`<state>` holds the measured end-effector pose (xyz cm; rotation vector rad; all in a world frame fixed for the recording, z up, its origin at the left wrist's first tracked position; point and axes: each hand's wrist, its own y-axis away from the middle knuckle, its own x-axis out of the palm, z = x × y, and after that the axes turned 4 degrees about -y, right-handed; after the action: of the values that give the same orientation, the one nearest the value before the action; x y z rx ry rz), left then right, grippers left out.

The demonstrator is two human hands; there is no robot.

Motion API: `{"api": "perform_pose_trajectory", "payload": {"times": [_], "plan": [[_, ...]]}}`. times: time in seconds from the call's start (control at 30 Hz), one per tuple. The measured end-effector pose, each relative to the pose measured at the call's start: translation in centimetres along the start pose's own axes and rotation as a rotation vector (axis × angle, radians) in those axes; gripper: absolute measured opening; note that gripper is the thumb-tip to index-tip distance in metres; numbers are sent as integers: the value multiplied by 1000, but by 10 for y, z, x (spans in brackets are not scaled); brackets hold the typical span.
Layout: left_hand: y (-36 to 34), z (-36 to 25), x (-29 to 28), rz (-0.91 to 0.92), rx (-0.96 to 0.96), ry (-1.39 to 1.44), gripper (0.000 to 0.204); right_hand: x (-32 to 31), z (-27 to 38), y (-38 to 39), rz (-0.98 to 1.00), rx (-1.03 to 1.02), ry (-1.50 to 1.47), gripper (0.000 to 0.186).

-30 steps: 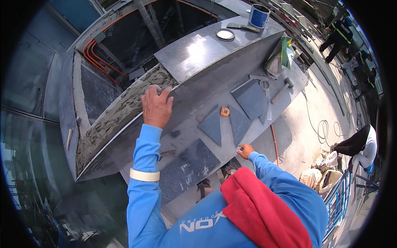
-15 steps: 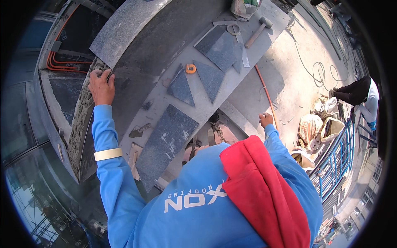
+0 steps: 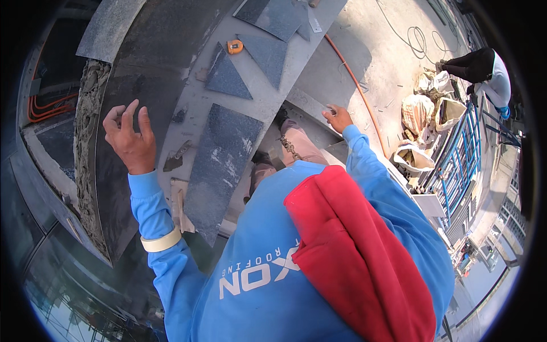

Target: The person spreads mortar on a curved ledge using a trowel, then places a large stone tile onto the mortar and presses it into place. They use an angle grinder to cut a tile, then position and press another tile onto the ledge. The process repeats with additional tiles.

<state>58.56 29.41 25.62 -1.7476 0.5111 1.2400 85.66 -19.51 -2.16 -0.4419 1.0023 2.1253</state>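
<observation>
My left hand [image 3: 134, 137] is raised with its fingers apart and nothing in it. It appears in front of a dark grey panel [image 3: 128, 74], beside a rough mortar-covered edge [image 3: 88, 148]. Out to the right, my right hand [image 3: 339, 118] is empty, its fingers loosely bent and apart. A long grey stone slab [image 3: 222, 162] lies on the pale work surface [image 3: 188, 122] between my hands. Farther along are an orange tape measure [image 3: 234, 47], two triangular stone pieces [image 3: 226, 74] and a larger stone slab [image 3: 270, 17]. A roll of cream tape [image 3: 161, 240] circles my left wrist.
A reddish hose [image 3: 359, 85] crosses the concrete floor at right. Several open sacks [image 3: 421, 114] stand beside blue metal frames [image 3: 456, 171]. Another person [image 3: 484, 71] bends at far right. Orange conduits [image 3: 48, 108] lie behind the mortar edge.
My left hand has come off the top of the mortar edge, back toward me, and its fingers have spread. The view has shifted, so the slabs and tape measure appear higher.
</observation>
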Motion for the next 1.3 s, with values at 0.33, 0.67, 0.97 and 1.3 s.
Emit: {"api": "perform_pose_trajectory", "payload": {"times": [0.33,0.67,0.97,1.3], "plan": [[266,-116,54,1104,-402,222,19,-41,-5,-40,-69,161,-155,59],[187,-169,280,1192,64,67,38,-29,-104,12,84,392,-99,61],[155,-178,306,1350,344,-74,34,-54,-157,46,-33,519,-208,60],[155,-197,293,1321,184,-192,33,-68,-118,12,-5,352,-210,56]]}}
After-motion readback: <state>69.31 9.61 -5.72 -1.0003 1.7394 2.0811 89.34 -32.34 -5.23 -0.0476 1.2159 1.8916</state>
